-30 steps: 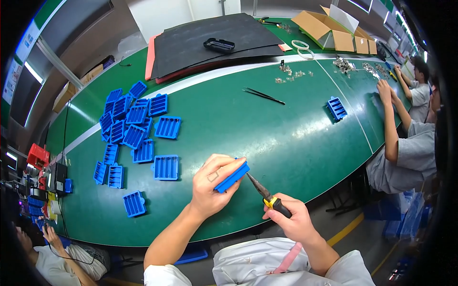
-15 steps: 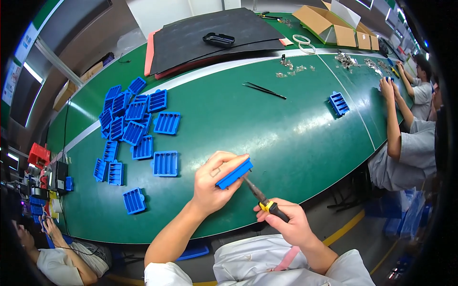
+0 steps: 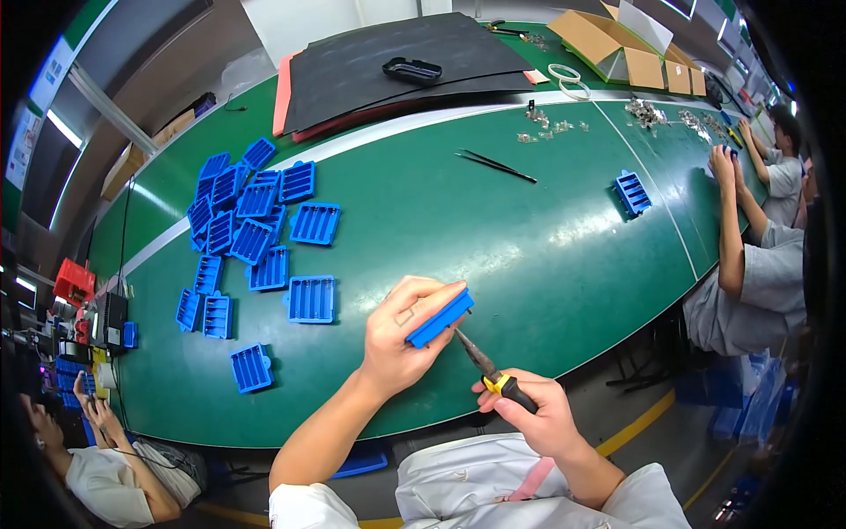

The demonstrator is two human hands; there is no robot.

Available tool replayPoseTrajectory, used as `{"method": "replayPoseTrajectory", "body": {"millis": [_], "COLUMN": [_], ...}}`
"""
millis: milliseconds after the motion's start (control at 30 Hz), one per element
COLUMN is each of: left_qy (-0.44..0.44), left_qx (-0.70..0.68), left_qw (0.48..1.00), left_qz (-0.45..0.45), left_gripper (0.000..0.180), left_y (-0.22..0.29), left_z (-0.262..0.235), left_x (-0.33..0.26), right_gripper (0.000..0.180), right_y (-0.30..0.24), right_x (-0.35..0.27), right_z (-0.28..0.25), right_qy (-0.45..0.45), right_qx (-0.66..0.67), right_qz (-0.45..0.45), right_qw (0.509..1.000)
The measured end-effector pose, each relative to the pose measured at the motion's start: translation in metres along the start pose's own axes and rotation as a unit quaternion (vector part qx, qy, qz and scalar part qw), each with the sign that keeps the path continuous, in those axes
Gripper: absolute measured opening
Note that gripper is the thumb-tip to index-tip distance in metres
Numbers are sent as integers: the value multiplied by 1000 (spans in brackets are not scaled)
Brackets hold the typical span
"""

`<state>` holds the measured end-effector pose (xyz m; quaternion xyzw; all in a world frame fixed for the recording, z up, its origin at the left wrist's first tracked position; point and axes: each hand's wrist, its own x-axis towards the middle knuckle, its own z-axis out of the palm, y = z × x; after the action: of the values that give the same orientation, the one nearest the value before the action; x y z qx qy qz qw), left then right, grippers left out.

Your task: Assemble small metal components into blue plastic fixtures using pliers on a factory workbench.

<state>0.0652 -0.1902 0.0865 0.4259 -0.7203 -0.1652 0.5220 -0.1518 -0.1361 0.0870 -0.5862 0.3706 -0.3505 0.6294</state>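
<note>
Blue plastic tray [image 3: 440, 318] was pinched edge-on in left hand [image 3: 397, 339] above green table [image 3: 529, 247]; right hand [image 3: 529, 416] fist-gripped pliers [image 3: 490, 375], tip at tray's underside. Risk: tip slipping off, jabbing left fingers.

Open brown cardboard boxes [image 3: 617, 40] at the far right end of the table [image 3: 493, 238], flaps up. Another brown carton [image 3: 123, 167] beyond the table's left edge.

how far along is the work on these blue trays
Done: cannot tell. In hand: the left hand holds one blue ribbed plastic tray on edge while the right hand works yellow-and-black-handled pliers at it. Left: a heap of blue trays lies on the green table.
</note>
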Motion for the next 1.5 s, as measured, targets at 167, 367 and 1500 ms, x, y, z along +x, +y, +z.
{"method": "replayPoseTrajectory", "body": {"millis": [167, 367, 1500], "left_qy": [-2, 2, -8], "left_qx": [1, 23, 17], "left_qw": [1000, 999, 1000], "left_qz": [17, 32, 19], "left_gripper": [42, 41, 38], "left_y": [-1, -1, -2], "left_z": [2, 2, 0], "left_x": [0, 2, 3], "right_gripper": [12, 11, 10], "right_y": [0, -2, 4], "right_x": [1, 1, -3], "right_z": [-1, 0, 16], "right_qy": [-3, 0, -33], "right_qx": [-12, -41, -10], "right_qz": [-2, 9, -8], "right_qw": [1000, 999, 999]}}
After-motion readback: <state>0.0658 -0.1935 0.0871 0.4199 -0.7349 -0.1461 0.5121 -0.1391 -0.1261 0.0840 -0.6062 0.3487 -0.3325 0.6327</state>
